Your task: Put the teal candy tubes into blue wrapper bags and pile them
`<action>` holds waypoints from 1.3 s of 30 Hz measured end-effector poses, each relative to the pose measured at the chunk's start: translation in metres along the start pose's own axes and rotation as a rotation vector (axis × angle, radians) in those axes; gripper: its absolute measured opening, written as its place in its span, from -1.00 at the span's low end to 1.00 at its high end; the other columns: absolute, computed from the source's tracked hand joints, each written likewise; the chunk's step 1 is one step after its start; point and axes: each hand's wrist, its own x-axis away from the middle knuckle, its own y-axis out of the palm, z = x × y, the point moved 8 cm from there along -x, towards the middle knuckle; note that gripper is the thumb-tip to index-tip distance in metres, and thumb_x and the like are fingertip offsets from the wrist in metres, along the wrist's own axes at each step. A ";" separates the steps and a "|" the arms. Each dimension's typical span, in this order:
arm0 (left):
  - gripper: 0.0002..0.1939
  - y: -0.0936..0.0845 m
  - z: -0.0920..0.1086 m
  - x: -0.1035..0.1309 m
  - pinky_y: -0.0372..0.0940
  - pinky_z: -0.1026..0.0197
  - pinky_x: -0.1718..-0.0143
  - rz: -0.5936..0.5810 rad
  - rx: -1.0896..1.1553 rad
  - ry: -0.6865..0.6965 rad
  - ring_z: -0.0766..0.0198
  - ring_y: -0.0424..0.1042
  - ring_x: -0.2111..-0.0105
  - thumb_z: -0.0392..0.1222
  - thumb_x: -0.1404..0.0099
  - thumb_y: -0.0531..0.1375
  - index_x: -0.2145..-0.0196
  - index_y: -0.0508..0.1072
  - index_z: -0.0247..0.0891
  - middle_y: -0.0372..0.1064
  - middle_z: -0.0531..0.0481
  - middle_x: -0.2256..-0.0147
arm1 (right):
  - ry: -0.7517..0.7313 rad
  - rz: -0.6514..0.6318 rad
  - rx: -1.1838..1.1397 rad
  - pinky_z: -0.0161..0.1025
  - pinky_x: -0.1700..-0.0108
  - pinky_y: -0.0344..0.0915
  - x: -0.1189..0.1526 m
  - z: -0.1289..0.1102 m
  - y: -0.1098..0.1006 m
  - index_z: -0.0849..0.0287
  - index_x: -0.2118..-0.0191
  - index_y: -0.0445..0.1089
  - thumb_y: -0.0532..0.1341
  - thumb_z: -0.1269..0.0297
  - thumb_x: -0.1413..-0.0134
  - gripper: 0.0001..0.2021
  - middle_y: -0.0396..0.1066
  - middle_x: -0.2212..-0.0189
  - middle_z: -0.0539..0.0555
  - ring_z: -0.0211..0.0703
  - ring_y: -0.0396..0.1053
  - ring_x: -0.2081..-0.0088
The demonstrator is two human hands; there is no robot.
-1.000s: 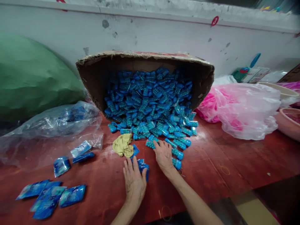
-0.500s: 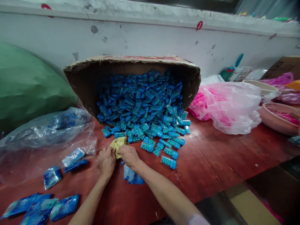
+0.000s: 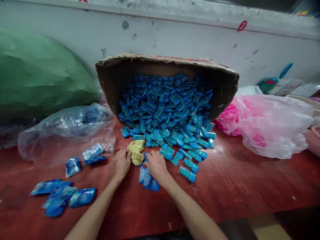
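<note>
A crumpled yellow cloth (image 3: 136, 151) lies on the red table between my hands. My left hand (image 3: 122, 163) touches the cloth's left edge, its fingers bent; whether they pinch it is unclear. Just right of the cloth, my right hand (image 3: 156, 165) has its fingers closed on a blue packet (image 3: 143, 160), mostly covered by the fingers. Below that hand lie flat blue packets (image 3: 149, 180). Behind, small bottles of turquoise beads with blue caps (image 3: 165, 103) spill out of a tipped cardboard box (image 3: 107, 83). Several loose bottles (image 3: 187, 174) rest to the right.
Filled blue packets (image 3: 60, 196) are scattered at the left front, near a clear plastic bag (image 3: 70, 125). A large green sack (image 3: 45, 73) stands at the back left. Pink items in a translucent bag (image 3: 272, 123) sit on the right, by a pink basin (image 3: 314, 140).
My right hand has let go of the yellow cloth and moved right onto a blue packet. My left hand stays at the cloth. The view has shifted left.
</note>
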 end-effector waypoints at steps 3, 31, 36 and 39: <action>-0.81 -0.003 -0.005 -0.010 0.17 0.13 0.31 0.054 0.004 -0.090 0.13 0.30 0.38 -0.16 -0.14 -0.02 0.51 0.33 -0.23 0.33 -0.10 0.46 | 0.023 -0.021 -0.009 -0.20 0.25 0.13 0.000 0.003 -0.001 0.08 0.16 0.32 0.17 0.25 -0.03 -0.79 0.33 0.26 0.08 -0.05 0.22 0.20; -0.82 0.021 0.055 0.113 0.17 0.32 0.51 -0.483 1.133 -0.720 0.37 0.26 0.61 -0.12 0.10 0.28 0.54 0.47 -0.30 0.38 0.07 0.61 | 0.129 0.173 -0.657 -0.19 0.15 0.18 0.081 0.023 -0.007 0.05 -0.02 0.23 0.15 0.33 -0.02 -0.61 0.33 0.17 0.09 -0.12 0.26 0.18; -0.79 0.023 0.067 0.109 0.16 0.33 0.50 -0.503 1.274 -0.751 0.39 0.27 0.59 -0.13 0.13 0.31 0.52 0.47 -0.31 0.38 0.06 0.60 | 0.355 -0.012 -1.251 -0.35 0.45 0.18 0.068 0.030 0.026 0.22 0.45 0.36 0.15 0.31 0.05 -0.89 0.30 0.57 -0.06 -0.30 0.22 0.53; -0.78 0.025 0.076 0.113 0.15 0.34 0.52 -0.502 1.366 -0.785 0.39 0.27 0.58 -0.12 0.11 0.30 0.51 0.47 -0.33 0.38 0.04 0.59 | 0.456 0.085 -1.326 -0.39 0.51 0.13 0.068 0.035 0.029 0.22 0.55 0.29 0.15 0.30 0.09 -0.87 0.23 0.64 -0.11 -0.35 0.15 0.58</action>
